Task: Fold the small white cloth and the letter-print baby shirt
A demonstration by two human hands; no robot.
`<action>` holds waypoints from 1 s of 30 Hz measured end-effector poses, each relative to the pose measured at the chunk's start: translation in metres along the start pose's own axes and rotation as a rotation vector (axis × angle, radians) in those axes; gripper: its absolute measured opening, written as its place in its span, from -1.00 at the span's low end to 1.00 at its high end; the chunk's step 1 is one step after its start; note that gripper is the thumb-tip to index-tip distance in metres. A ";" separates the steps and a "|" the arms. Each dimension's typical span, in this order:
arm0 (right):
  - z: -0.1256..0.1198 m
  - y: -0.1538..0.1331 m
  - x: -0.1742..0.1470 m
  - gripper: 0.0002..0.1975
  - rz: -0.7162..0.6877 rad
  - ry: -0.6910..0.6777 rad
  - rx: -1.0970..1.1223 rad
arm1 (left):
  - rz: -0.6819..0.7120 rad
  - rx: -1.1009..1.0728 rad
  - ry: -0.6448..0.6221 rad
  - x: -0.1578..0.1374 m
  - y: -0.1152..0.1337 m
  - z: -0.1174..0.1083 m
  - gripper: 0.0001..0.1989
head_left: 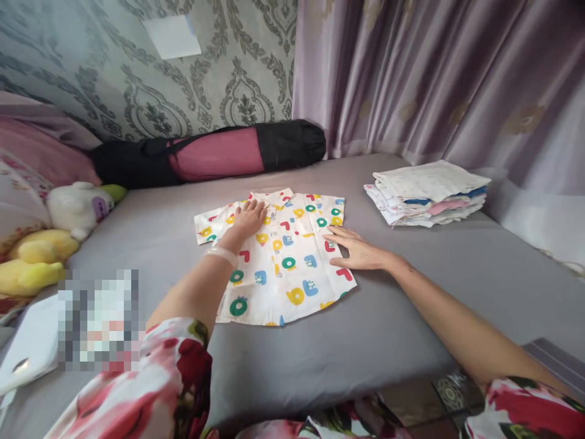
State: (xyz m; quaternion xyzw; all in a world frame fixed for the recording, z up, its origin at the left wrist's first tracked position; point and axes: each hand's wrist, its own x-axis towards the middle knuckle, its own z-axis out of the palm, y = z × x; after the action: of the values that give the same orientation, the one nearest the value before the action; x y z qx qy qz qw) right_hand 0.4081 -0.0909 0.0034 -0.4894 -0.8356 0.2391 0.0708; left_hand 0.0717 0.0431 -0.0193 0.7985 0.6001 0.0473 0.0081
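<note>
The short-sleeved shirt (292, 299) lies spread flat at the centre of the frame, collar toward the top and sleeves out to both sides. It is white, printed with red, green, yellow and blue letter-like shapes, with faint creases across the front. Your left hand (250, 218) rests palm down just below the collar, its fingers slightly apart; your right hand (359, 250) lies at the shirt's right edge, its fingers apart too. Beneath is a grey sheet (329, 350). Right of centre sits a stack of folded cloth (427, 198), white on top. Toward the upper left, a long black-and-pink bag (219, 153) lies along the patterned wall (247, 91), its contents hidden. Plush toys (43, 247) crowd the left edge.
</note>
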 end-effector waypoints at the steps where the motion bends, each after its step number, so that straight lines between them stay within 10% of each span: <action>1: 0.000 0.001 -0.005 -0.20 0.004 -0.013 0.007 | -0.012 0.015 -0.022 0.000 0.003 -0.003 -0.52; 6: 0.001 0.004 -0.016 -0.12 -0.007 -0.038 0.051 | -0.023 0.065 -0.028 -0.005 0.033 -0.019 -0.53; 12: -0.001 0.006 -0.019 -0.04 0.022 -0.025 0.108 | 0.335 -0.130 -0.264 -0.033 0.081 -0.033 -0.17; 18: 0.006 0.013 -0.020 -0.48 -0.019 0.197 0.276 | 0.415 -0.192 -0.399 -0.036 0.088 -0.030 0.07; 30: 0.012 0.026 -0.016 -0.74 0.091 0.519 0.014 | 0.350 -0.249 -0.152 0.015 0.117 -0.041 -0.69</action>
State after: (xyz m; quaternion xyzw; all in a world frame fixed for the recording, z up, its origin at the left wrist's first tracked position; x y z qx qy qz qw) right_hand 0.4325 -0.0976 -0.0181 -0.5710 -0.7649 0.1141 0.2754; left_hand 0.1843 0.0235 0.0303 0.8846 0.4394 0.0614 0.1436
